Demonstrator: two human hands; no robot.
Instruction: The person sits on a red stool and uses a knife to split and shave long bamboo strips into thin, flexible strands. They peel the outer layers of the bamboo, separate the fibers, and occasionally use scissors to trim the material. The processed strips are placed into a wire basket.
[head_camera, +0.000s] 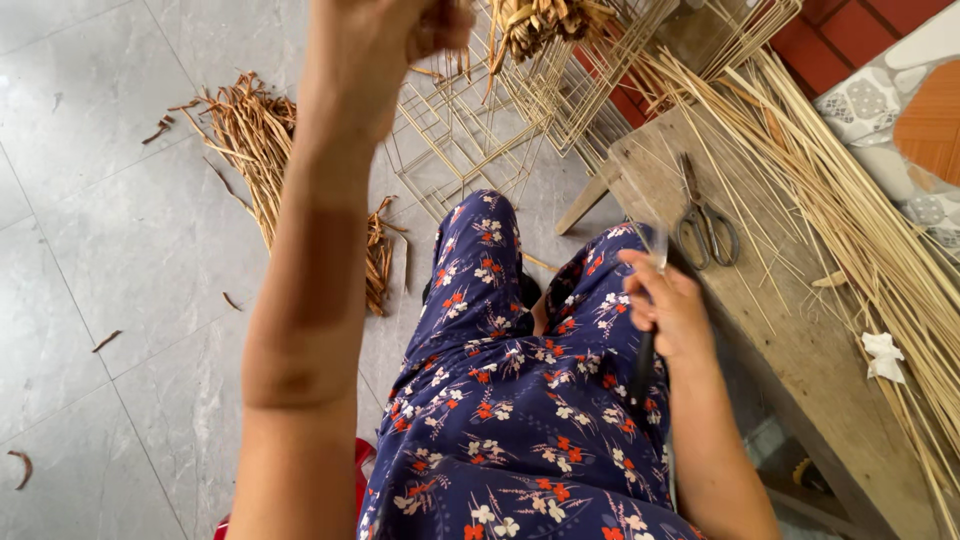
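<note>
Left grip (420, 30) clamped on woven straw bundle (540, 22) — right grip (665, 305) closed around dark-handled tool (645, 350).

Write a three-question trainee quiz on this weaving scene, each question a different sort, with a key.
1. True or false: the scissors lie on the wooden bench.
2. Multiple choice: the left hand, raised at the top of the view, is at (a) a woven fibre piece, (b) a white cloth scrap, (c) nothing near it.
3. Fill in: the right hand grips a thin dark-handled ____ over the lap.

Key: 1 true. 2 a. 3 tool; whether it is a knife cannot be told. Dried fibre strips lie on the tiled floor; pale reed sticks lie across the bench.
</note>
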